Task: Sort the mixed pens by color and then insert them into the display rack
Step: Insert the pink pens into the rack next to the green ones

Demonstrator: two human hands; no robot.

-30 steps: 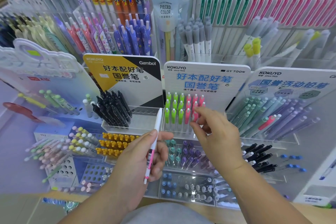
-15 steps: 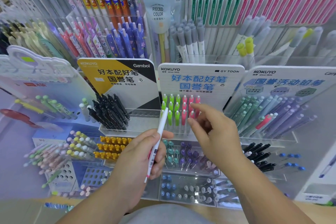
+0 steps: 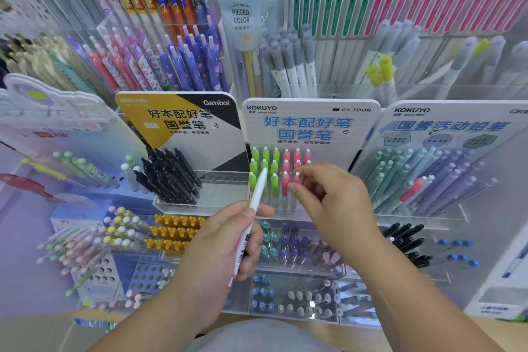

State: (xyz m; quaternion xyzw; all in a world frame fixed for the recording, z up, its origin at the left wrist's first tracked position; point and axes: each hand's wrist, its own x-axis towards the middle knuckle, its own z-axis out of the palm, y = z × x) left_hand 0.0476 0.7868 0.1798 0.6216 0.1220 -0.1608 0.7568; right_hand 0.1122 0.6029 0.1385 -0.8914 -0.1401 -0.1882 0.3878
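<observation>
— What's hard to make out?
— The right hand (image 3: pixel 334 208) hides the pink pens (image 3: pixel 286 156) nearest the right edge of the display rack (image 3: pixel 311 123). Its fingers curl loosely beside one pink cap, and I cannot tell whether they pinch it.
— And the other?
— The left hand (image 3: pixel 225 248) grips one white pen (image 3: pixel 258 194), with pink low on the barrel. Its upper end slants across the green pens (image 3: pixel 265 156) near the rack's front edge.
— Counts?
— Three columns of green and three of pink, each up to three rows deep. Shelves of pens fill the wall behind
</observation>
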